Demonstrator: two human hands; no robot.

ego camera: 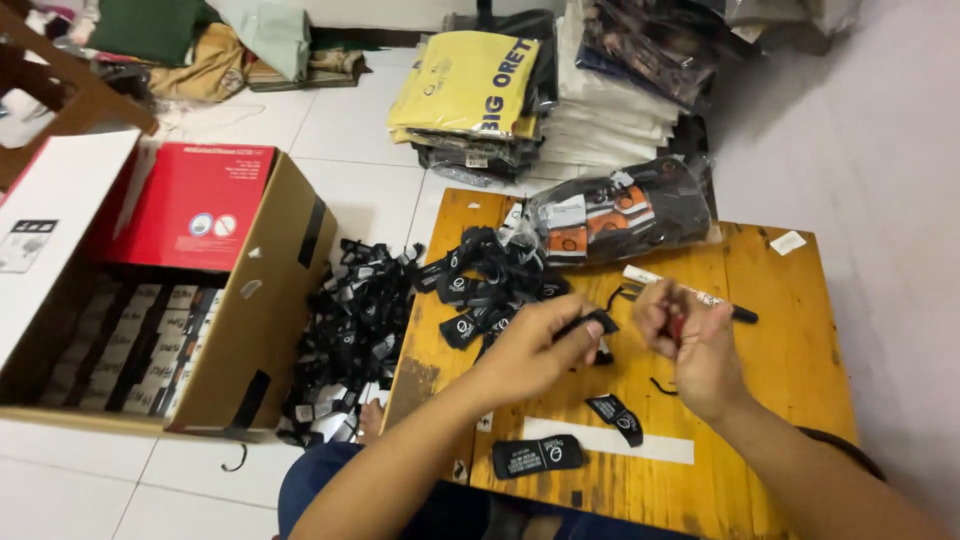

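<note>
Left grip (545,345) pinches a black label (590,323) at its fingertips above the bench (790,340). Right grip (690,335) is curled around a small red thing (677,328), just beside the label; more labels (490,275) lie heaped behind.

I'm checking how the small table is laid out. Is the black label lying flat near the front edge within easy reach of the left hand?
Probably yes. The flat black label lies just below the left hand, with bare wood between them. That hand does pinch another black label, so it is not free.
</note>
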